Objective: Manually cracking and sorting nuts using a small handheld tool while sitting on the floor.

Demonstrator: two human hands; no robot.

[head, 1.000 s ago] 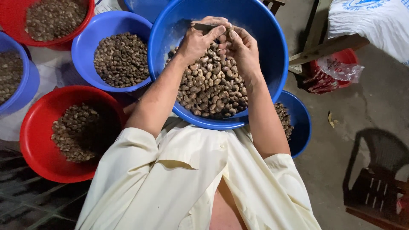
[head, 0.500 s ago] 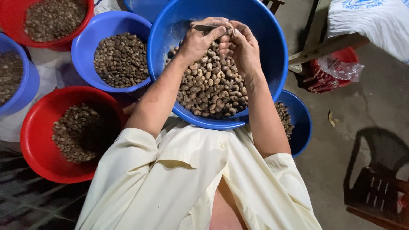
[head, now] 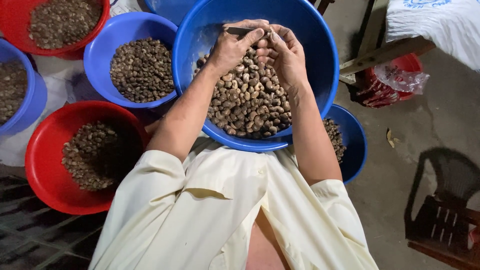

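Both my hands work together over a big blue basin [head: 320, 65] on my lap, heaped with brown cashew nuts [head: 247, 102]. My left hand [head: 231, 46] grips a small knife with a thin blade [head: 239, 31] pointing right. Touching it from the right, my right hand [head: 286, 56] pinches a single nut at its fingertips, right at the blade's tip. The nut itself is mostly hidden by my fingers.
More basins of nuts surround me: a red one [head: 40, 165] at lower left, a blue one [head: 100, 55] behind it, a red one [head: 10, 22] and a blue one [head: 35, 95] at far left, a blue one [head: 355, 145] under my right arm. A dark chair [head: 442, 210] stands right.
Almost nothing differs. My hands have shifted slightly against each other while working the nut at the blade; the basins stay put.
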